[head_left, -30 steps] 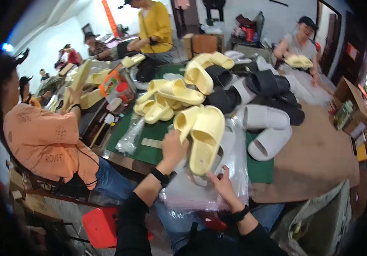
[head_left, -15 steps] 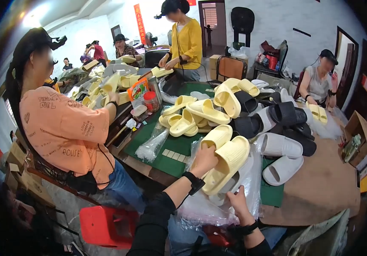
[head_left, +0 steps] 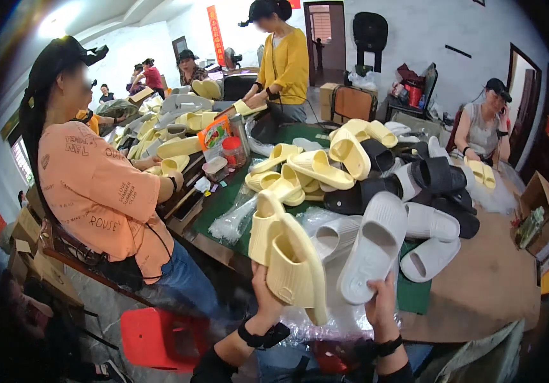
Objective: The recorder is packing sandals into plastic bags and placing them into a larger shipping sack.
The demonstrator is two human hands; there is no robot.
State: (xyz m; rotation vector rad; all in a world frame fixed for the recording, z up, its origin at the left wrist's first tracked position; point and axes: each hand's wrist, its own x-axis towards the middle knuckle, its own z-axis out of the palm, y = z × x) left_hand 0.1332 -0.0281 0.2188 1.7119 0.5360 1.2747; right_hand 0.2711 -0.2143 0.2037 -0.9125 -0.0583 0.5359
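A pair of pale yellow slide slippers (head_left: 295, 272) is in my left hand (head_left: 267, 295), fingers wrapped round the pair, which is tilted up on its side. My right hand (head_left: 383, 305) grips one light grey slide slipper (head_left: 373, 246) at its near end, its sole showing toward me in part. Between the two lies another light grey slipper (head_left: 337, 236), partly covered. Clear plastic wrap (head_left: 344, 322) spreads on the table under my hands. Just beyond is a heap of yellow slippers (head_left: 316, 169), with black slippers (head_left: 437, 173) mixed in at its right.
Two light grey slippers (head_left: 430, 258) lie right of my right hand on the brown tabletop (head_left: 478, 281). A green mat (head_left: 415, 300) runs under the heap. A person in an orange shirt (head_left: 99, 191) sits close on the left, beside a red stool (head_left: 159, 338). An open cardboard box (head_left: 545, 210) stands at right.
My left hand has lifted the yellow pair and turned it onto its side, moving it left and nearer. My right hand has closed on a light grey slipper and raised it.
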